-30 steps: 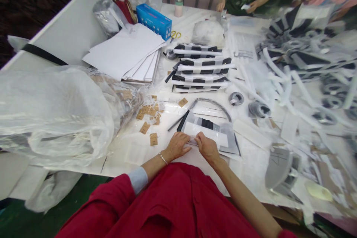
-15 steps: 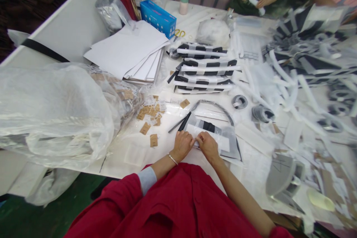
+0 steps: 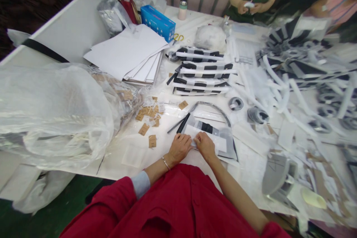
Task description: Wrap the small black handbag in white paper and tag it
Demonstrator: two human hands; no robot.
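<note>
In front of my body lies a grey and black handbag (image 3: 207, 128) with an arched strap (image 3: 216, 108) and clear plastic over it. A white sheet (image 3: 220, 143) covers part of its near side. My left hand (image 3: 180, 146) is closed at the bag's near left edge, its fingers curled over the wrapping. Right beside it, my right hand (image 3: 204, 144) pinches the same white, filmy wrapping, thumb against fingers. Their fingertips almost meet, and what exactly lies between them is hard to see. A black strip (image 3: 183, 123) sticks out at the bag's left corner.
Brown paper tags (image 3: 152, 141) are scattered left of the bag. A big plastic sack (image 3: 55, 111) fills the left. Several striped wrapped bundles (image 3: 205, 70), white sheets (image 3: 125, 50) and a blue box (image 3: 157, 23) stand beyond. Rolled straps (image 3: 258, 115) and a tape dispenser (image 3: 279, 174) lie right.
The view has shifted slightly. My hands stay at the bag's near edge, with the right hand's fingers a little more raised. Across the table, a co-worker's hands have drawn closer together around a white item.
</note>
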